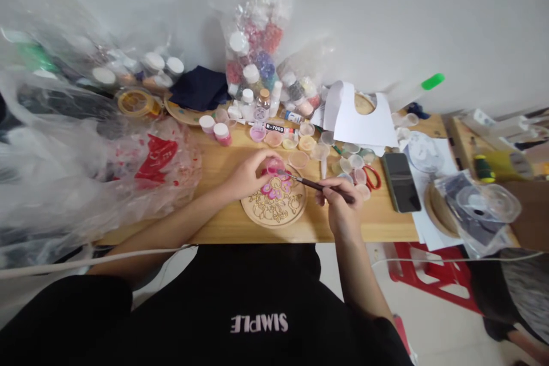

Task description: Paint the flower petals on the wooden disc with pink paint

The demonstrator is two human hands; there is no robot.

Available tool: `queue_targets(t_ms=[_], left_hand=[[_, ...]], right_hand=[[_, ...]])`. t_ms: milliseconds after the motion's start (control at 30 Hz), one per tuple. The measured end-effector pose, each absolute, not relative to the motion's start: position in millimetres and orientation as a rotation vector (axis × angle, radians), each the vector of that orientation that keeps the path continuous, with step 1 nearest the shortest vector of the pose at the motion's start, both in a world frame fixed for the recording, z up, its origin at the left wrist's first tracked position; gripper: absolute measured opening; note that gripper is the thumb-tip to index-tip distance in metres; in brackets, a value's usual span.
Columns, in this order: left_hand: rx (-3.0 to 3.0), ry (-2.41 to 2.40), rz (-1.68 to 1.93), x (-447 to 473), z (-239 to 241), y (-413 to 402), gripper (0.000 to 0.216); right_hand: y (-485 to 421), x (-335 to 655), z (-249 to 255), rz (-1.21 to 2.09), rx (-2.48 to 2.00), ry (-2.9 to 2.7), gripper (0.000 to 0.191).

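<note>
My left hand is closed around a small clear cup with pink stuff inside, tilted over the wooden disc. In my right hand is a slim small spatula with a dark handle, gripped like a pen. Its metal tip reaches to the cup's rim. Below them the round wooden disc lies flat on the table, bearing a raised gold scroll and flower pattern. Pink and magenta fill the flower petals on its upper part. My left fingers partly hide the disc's upper left edge.
Several small cups stand behind the disc, near a B-7000 tube. Red-handled scissors and a phone lie to the right. Plastic bags crowd the left. Another person's arm shows at lower right.
</note>
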State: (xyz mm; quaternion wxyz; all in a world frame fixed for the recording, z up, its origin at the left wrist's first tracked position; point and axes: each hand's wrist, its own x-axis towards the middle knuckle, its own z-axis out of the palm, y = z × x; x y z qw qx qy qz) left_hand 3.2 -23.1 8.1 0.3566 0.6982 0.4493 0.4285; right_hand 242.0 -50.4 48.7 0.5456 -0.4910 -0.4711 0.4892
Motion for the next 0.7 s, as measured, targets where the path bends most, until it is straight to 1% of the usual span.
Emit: queue_targets(t_ms=[133, 333, 533, 700], left_hand=[[1.87, 1.17, 1.095, 2, 2, -23, 0.035], [1.889, 1.165, 1.138, 3, 2, -21, 0.028], [1.93, 1.257, 1.217, 1, 0, -19, 0.038], [1.897, 1.285, 1.197, 2, 0, -22, 0.038]], right_hand=[[-50, 242, 49, 1.204, -1.168, -1.071, 0.008], [-57, 258, 55, 1.181, -1.154, -0.979, 0.009], [-71, 275, 46, 1.093, -1.295, -0.972, 0.006], [-73, 278, 37, 1.049, -1.379, -1.036, 0.004]])
